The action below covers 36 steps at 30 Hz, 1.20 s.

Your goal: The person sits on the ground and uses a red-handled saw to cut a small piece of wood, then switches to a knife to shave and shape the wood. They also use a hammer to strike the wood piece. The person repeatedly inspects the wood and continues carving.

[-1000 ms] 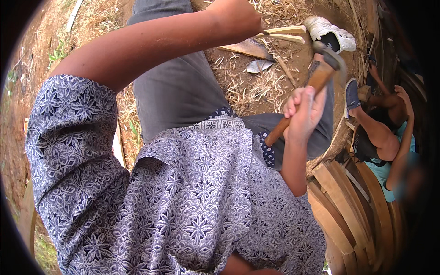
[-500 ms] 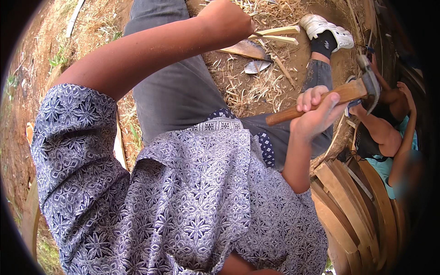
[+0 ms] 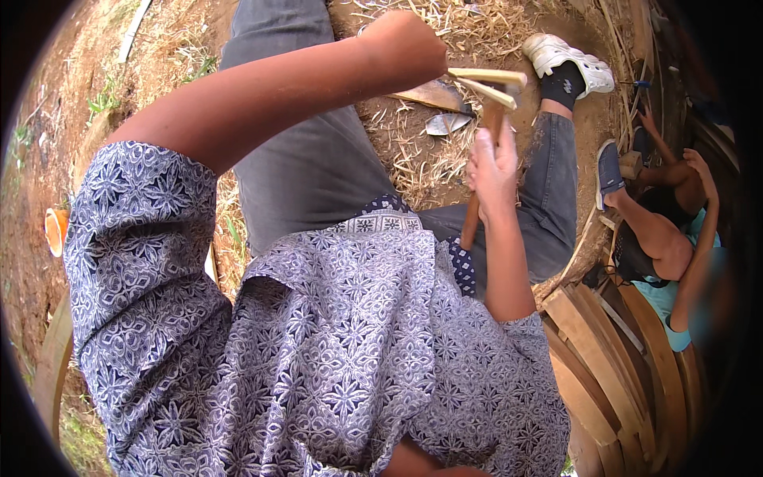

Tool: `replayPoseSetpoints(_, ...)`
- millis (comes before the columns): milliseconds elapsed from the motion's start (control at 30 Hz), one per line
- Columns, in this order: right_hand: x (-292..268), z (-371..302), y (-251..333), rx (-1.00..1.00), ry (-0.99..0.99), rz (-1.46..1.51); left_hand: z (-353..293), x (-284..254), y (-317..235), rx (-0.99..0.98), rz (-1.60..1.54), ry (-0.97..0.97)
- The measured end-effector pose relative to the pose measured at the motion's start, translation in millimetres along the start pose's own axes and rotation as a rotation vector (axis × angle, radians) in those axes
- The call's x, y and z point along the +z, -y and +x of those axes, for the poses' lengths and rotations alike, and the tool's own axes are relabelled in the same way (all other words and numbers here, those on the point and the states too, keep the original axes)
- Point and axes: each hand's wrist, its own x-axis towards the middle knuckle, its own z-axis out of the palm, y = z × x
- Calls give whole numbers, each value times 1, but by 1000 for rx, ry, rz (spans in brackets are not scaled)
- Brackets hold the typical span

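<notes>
My left hand (image 3: 404,52) is closed in a fist at the top centre, with two pale split wood strips (image 3: 499,76) sticking out to its right, spread in a narrow V. What else the fist may hold is hidden. My right hand (image 3: 494,171) wraps round the brown wooden handle of a claw hammer (image 3: 470,222). The handle stands nearly upright, its top end against the strips. Most of the hammer's head is hidden there. Below the strips lie a curved piece of wood (image 3: 433,95) and a grey pointed piece (image 3: 447,123) on the ground.
Wood shavings (image 3: 413,163) litter the brown soil between my legs. My foot wears a white clog (image 3: 568,63). Curved boards (image 3: 592,362) are stacked at lower right, with another person (image 3: 668,238) seated beyond them. An orange container (image 3: 56,230) lies at far left.
My right hand has swung the hammer from the right, where its head was raised, leftward and up to the strips. My left fist and the strips have shifted slightly.
</notes>
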Motion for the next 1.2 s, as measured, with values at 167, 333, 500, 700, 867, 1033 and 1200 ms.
replayPoseSetpoints(167,-8,-18,35,-315,-201,278,-2,-1,4,-80,-40,41)
replayPoseSetpoints(333,2,-20,3,-548,-333,373,9,17,5,-17,-1,3)
replayPoseSetpoints(500,3,-3,18,-139,-109,201,11,21,20,-3,2,60)
replayPoseSetpoints(700,-5,-12,10,-622,-254,413,3,19,18,-97,-28,29)
replayPoseSetpoints(867,17,-8,-13,82,44,152,12,23,18,-31,20,39)
replayPoseSetpoints(1033,7,-20,35,-368,-182,397,6,26,24,-84,-13,55)
replayPoseSetpoints(1200,0,12,4,-79,-63,104,13,13,19,-61,7,51)
